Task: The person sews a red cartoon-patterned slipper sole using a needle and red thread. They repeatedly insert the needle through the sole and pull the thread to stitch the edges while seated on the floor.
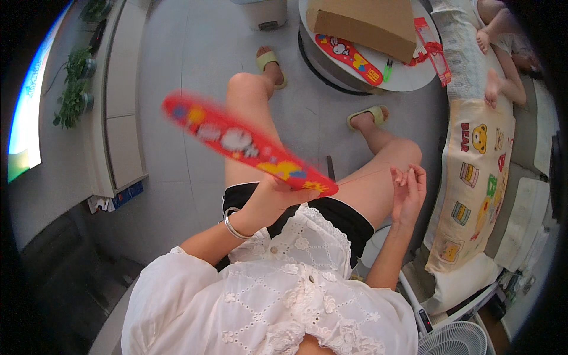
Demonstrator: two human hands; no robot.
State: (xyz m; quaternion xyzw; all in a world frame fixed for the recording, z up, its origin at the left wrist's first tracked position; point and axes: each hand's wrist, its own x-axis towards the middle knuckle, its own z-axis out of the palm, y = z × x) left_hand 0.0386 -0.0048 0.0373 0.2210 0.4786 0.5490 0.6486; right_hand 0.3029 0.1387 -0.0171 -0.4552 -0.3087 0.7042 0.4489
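Left hand point(275, 198) grips one end of a long red insole point(245, 144) printed with bright cartoon figures; the insole slants up and to the left over the person's bare knee and is blurred. A silver bangle point(232, 225) circles that wrist. Right hand point(408, 188) is raised just beyond the other thigh, fingers pinched together on a thin thread point(364, 176) that runs taut across to the held end of the insole. Both forearms come out of a white lace blouse point(284, 284), above black shorts point(337, 216). Further out, two feet in pale green slippers point(269, 62) rest on the grey tiled floor point(189, 53). Beyond them a round white bench point(408, 80) carries a brown cardboard box point(367, 23), a second red insole point(349, 57) and a small green tool point(387, 69). To the right a sofa lies under a cartoon-bear cover point(473, 177), with another person's bare feet point(490, 83) on it. A white fan point(455, 340) stands at the lower right
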